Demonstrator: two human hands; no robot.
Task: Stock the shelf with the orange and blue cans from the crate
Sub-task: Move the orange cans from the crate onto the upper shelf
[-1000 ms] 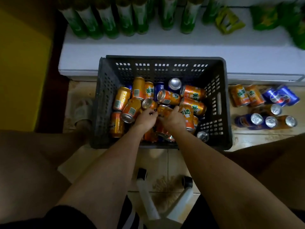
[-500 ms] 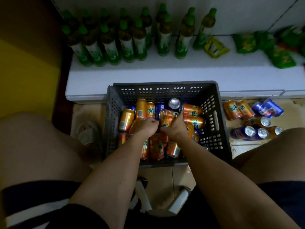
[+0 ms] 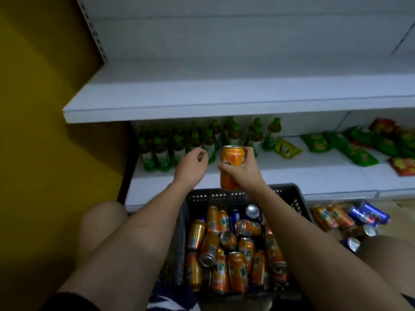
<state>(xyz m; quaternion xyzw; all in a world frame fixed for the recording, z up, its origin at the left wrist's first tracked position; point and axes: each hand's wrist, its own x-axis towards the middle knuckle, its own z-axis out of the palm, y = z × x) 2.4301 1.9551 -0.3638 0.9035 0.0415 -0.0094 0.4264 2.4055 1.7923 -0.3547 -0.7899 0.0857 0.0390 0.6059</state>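
Orange can (image 3: pixel 232 163), upright in the right hand (image 3: pixel 241 170) that grips its middle, is raised above the crate (image 3: pixel 289 194) toward the bare shelf (image 3: pixel 202 95), apparently for shelving; left hand (image 3: pixel 190 164) hovers alongside, loosely curled, empty.

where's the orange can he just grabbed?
Head view, centre: orange can upright in the right hand, above the crate, before the green bottles.

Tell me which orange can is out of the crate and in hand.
The upright orange can gripped by the right hand, raised above the crate; the others lie loose inside it or on the floor.
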